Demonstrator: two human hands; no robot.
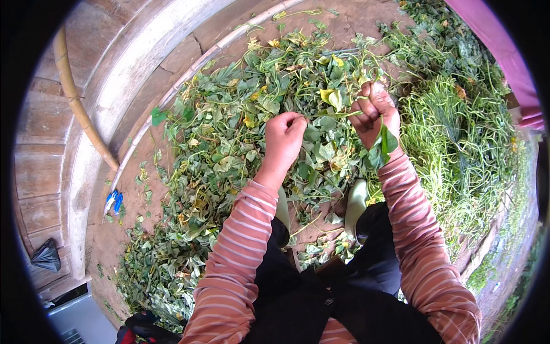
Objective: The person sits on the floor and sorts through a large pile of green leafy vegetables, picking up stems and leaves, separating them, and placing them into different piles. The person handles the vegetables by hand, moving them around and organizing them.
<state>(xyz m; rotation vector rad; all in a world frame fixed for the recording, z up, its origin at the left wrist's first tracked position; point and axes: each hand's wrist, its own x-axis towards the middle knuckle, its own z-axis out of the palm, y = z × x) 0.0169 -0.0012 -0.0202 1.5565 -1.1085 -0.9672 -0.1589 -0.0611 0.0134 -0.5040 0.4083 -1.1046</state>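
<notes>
My left hand [285,139] is closed with thumb and fingertips pinched on one end of a thin green vine stem [328,115]. The stem stretches across to my right hand [374,112], whose fingers are curled around its other part. A green leaf [383,145] hangs below my right palm, over the wrist. Beneath both hands spreads a broad heap of leafy vines [240,112], mostly green with some yellowed leaves. A yellow-green leaf [331,98] shows just left of my right hand.
To the right lies a pile of pale green stems [447,129]. A person's pink sleeve [498,47] enters at upper right. Along the left run a bamboo pole [215,49] and a concrete ledge [111,81]. A blue-and-white item [114,202] lies on the earthen floor [142,185].
</notes>
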